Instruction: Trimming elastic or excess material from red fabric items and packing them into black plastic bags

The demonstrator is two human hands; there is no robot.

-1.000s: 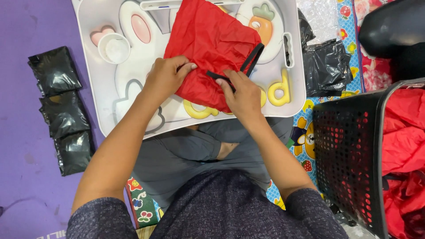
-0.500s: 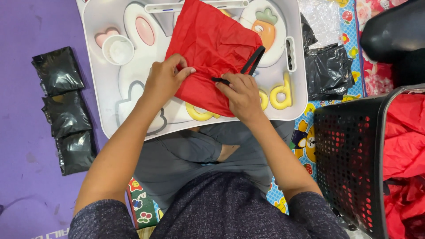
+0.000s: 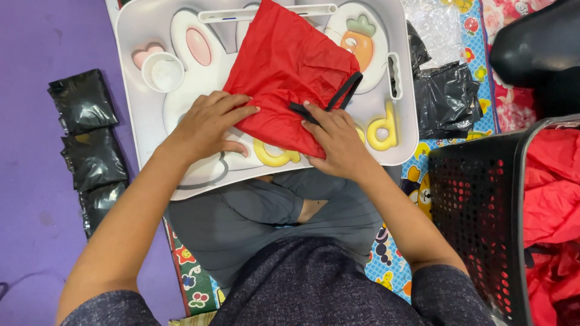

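We judge the red cloth bag (image 3: 284, 84) light, limp and slippery, best pinched at folded edges; our left hand (image 3: 208, 124) presses it flat-fingered while the right hand (image 3: 335, 142) pins its black strap (image 3: 338, 96).

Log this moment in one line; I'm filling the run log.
left hand: flat on red cloth bag | right hand: pinching black strap | surface: white lap tray

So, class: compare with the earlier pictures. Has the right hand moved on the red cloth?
Yes, slightly. Judged against the yellow letter on the white tray, the right hand slid left along the red cloth.
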